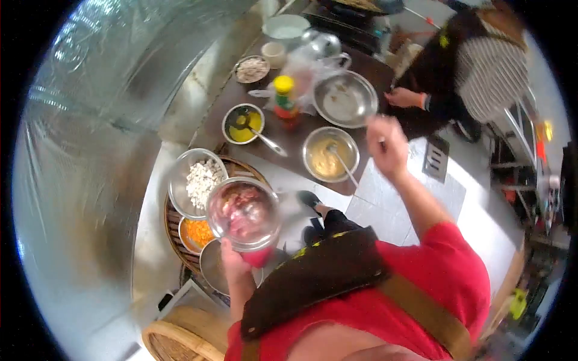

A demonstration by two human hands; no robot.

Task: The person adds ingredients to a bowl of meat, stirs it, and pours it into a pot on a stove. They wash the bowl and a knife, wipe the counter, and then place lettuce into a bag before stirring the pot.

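Note:
My left hand (233, 263) grips the rim of a steel bowl (244, 215) of pink raw meat, held over a wicker tray. My right hand (387, 144) is raised beside the dark table, slightly blurred. Its fingers are curled, and what they hold, if anything, I cannot make out. Nearest to it are a wide steel basin (345, 100) with a little residue and a bowl of pale yellow batter (329, 155) with a spoon standing in it. Left of the meat is a bowl of white diced pieces (203, 183); below that lies a bowl of orange diced pieces (197, 233).
The dark table (289, 144) also bears a bowl of yellow liquid (244, 125) with a ladle, a yellow-capped bottle (284, 96) and a small bowl of pale pieces (251, 70). Another person's hand (406, 97) is at the table's right edge. A wicker basket (177, 337) stands lower left.

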